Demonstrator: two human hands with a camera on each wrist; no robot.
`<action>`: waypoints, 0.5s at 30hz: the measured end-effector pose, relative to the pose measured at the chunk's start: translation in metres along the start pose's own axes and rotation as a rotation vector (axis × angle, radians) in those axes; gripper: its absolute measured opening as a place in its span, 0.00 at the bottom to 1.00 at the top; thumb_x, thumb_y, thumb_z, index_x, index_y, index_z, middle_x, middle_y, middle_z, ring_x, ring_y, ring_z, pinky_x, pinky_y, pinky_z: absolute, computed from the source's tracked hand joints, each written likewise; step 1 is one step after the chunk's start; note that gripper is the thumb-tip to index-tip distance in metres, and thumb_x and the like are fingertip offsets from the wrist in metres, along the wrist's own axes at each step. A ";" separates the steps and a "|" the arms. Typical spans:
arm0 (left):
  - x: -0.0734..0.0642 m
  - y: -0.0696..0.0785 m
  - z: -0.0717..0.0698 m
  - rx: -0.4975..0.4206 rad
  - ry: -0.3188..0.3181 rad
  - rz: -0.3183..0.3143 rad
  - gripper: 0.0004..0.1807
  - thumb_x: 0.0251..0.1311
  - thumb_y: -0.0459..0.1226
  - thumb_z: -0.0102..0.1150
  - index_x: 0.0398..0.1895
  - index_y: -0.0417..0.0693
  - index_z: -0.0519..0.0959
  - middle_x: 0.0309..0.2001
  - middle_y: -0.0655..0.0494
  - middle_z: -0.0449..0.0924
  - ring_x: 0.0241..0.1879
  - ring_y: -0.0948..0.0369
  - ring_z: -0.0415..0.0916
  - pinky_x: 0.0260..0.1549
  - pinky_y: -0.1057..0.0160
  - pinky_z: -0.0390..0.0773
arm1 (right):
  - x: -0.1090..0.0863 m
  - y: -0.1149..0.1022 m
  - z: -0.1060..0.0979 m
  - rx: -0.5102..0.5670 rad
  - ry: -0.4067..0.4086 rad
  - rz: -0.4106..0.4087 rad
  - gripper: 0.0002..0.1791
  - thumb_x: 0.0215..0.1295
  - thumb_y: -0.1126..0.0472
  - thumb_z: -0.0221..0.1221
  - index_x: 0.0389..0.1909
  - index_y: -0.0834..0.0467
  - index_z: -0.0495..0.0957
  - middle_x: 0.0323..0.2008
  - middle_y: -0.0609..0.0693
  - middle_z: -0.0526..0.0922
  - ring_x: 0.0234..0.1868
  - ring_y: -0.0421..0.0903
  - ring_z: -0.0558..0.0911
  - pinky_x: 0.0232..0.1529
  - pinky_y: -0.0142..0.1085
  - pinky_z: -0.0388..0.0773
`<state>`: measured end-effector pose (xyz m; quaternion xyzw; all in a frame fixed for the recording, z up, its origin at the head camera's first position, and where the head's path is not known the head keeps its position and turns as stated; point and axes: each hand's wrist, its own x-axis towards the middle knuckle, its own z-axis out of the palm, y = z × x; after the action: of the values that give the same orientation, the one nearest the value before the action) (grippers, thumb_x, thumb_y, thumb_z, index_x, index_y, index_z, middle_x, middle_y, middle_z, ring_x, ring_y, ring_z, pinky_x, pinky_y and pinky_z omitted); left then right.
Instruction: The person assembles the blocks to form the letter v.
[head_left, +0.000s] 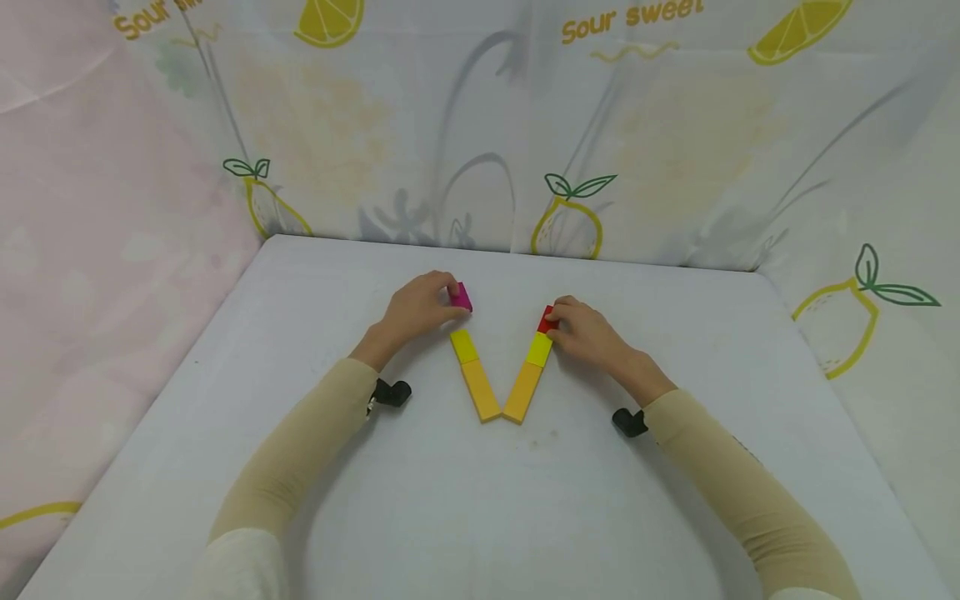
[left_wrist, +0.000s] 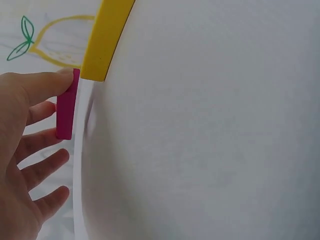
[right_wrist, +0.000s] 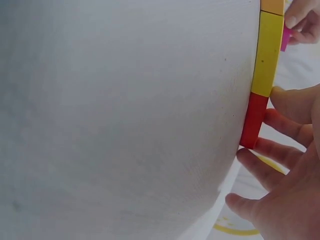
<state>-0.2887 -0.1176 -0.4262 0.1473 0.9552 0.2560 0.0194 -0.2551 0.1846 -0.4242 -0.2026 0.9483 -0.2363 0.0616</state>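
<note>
In the head view my left hand (head_left: 418, 307) pinches a magenta block (head_left: 462, 297) between thumb and fingers. The block is held just beyond the top of the left arm of a V of blocks, with a small gap to the yellow block (head_left: 464, 346) there. An orange block (head_left: 481, 392) continues that arm downward. My right hand (head_left: 588, 335) has its thumb and fingertips on a red block (head_left: 546, 317). This red block lies end to end with the right arm's yellow block (head_left: 538, 350), above another orange block (head_left: 522, 392). The two orange blocks meet at the V's point.
The blocks lie on a white-covered table (head_left: 480, 517). Behind it hangs a white cloth (head_left: 450, 125) printed with lemons, and a pinkish cloth (head_left: 112, 250) is at the left. Dark wrist cameras (head_left: 393, 392) sit below both wrists, close over the table.
</note>
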 end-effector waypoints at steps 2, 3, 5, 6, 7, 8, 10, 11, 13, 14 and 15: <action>-0.002 -0.001 0.000 0.002 -0.007 0.003 0.16 0.58 0.51 0.67 0.43 0.55 0.77 0.50 0.57 0.80 0.48 0.55 0.72 0.52 0.53 0.77 | 0.000 0.001 0.000 -0.001 0.000 -0.002 0.19 0.69 0.63 0.59 0.58 0.65 0.78 0.63 0.61 0.73 0.61 0.57 0.75 0.67 0.51 0.71; -0.003 -0.002 0.000 0.005 -0.008 0.005 0.16 0.58 0.51 0.67 0.43 0.55 0.77 0.49 0.56 0.80 0.47 0.55 0.72 0.51 0.54 0.77 | 0.000 0.001 0.000 -0.002 0.000 -0.001 0.19 0.69 0.63 0.59 0.58 0.65 0.78 0.63 0.61 0.73 0.61 0.57 0.75 0.67 0.51 0.71; -0.005 -0.002 0.000 0.004 -0.010 0.007 0.16 0.58 0.51 0.67 0.43 0.55 0.77 0.48 0.57 0.80 0.45 0.56 0.72 0.48 0.54 0.77 | 0.000 0.000 -0.001 -0.005 0.000 -0.001 0.19 0.69 0.63 0.59 0.58 0.65 0.78 0.63 0.61 0.73 0.61 0.57 0.75 0.67 0.51 0.71; -0.007 -0.002 0.000 0.004 -0.009 0.010 0.16 0.58 0.51 0.67 0.43 0.55 0.77 0.47 0.57 0.80 0.44 0.56 0.72 0.46 0.55 0.77 | -0.001 0.000 -0.001 -0.006 -0.001 -0.001 0.19 0.69 0.63 0.59 0.58 0.65 0.78 0.63 0.60 0.73 0.61 0.57 0.75 0.67 0.51 0.71; -0.007 -0.002 0.000 0.006 -0.009 0.012 0.16 0.58 0.51 0.67 0.43 0.55 0.77 0.46 0.57 0.80 0.43 0.56 0.72 0.45 0.55 0.77 | 0.000 0.000 -0.001 -0.007 -0.001 -0.002 0.19 0.69 0.63 0.59 0.58 0.65 0.78 0.63 0.60 0.74 0.61 0.57 0.75 0.67 0.51 0.71; -0.009 -0.002 0.000 0.009 -0.006 0.014 0.16 0.58 0.51 0.67 0.43 0.55 0.77 0.46 0.57 0.80 0.42 0.56 0.72 0.43 0.56 0.77 | 0.000 0.000 -0.001 -0.007 -0.001 -0.001 0.19 0.69 0.63 0.59 0.58 0.65 0.78 0.63 0.60 0.74 0.61 0.57 0.75 0.67 0.51 0.71; -0.010 -0.001 0.000 0.015 -0.003 0.015 0.16 0.58 0.52 0.68 0.43 0.55 0.77 0.46 0.57 0.80 0.42 0.56 0.72 0.43 0.56 0.76 | 0.000 0.000 -0.001 -0.007 -0.001 -0.001 0.19 0.69 0.62 0.59 0.57 0.65 0.78 0.62 0.60 0.74 0.61 0.57 0.75 0.67 0.50 0.71; -0.011 -0.001 0.000 0.018 -0.002 0.016 0.17 0.58 0.52 0.68 0.43 0.55 0.77 0.47 0.57 0.80 0.42 0.56 0.72 0.43 0.56 0.76 | 0.000 0.000 -0.001 -0.007 -0.002 -0.002 0.19 0.69 0.62 0.59 0.57 0.65 0.78 0.62 0.60 0.74 0.61 0.57 0.75 0.67 0.50 0.71; -0.013 0.000 0.000 0.028 -0.004 0.015 0.17 0.58 0.52 0.67 0.43 0.55 0.77 0.47 0.57 0.79 0.43 0.56 0.72 0.44 0.56 0.77 | 0.000 0.000 -0.002 -0.005 -0.002 -0.006 0.19 0.69 0.62 0.59 0.57 0.65 0.78 0.62 0.60 0.74 0.61 0.57 0.75 0.67 0.50 0.71; -0.014 0.000 0.000 0.032 -0.004 0.014 0.17 0.58 0.52 0.67 0.43 0.56 0.77 0.48 0.57 0.79 0.43 0.56 0.72 0.44 0.55 0.77 | 0.000 0.000 -0.002 -0.004 -0.002 -0.008 0.18 0.69 0.62 0.59 0.57 0.65 0.78 0.62 0.60 0.74 0.61 0.57 0.75 0.67 0.50 0.71; -0.015 0.000 -0.001 0.035 -0.006 0.013 0.17 0.58 0.52 0.67 0.43 0.56 0.77 0.48 0.57 0.79 0.43 0.56 0.72 0.44 0.55 0.77 | 0.000 0.000 -0.002 -0.003 -0.002 -0.011 0.18 0.69 0.62 0.59 0.57 0.65 0.78 0.62 0.60 0.74 0.61 0.57 0.75 0.67 0.50 0.71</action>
<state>-0.2740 -0.1222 -0.4262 0.1548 0.9584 0.2390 0.0182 -0.2551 0.1852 -0.4223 -0.2082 0.9475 -0.2349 0.0611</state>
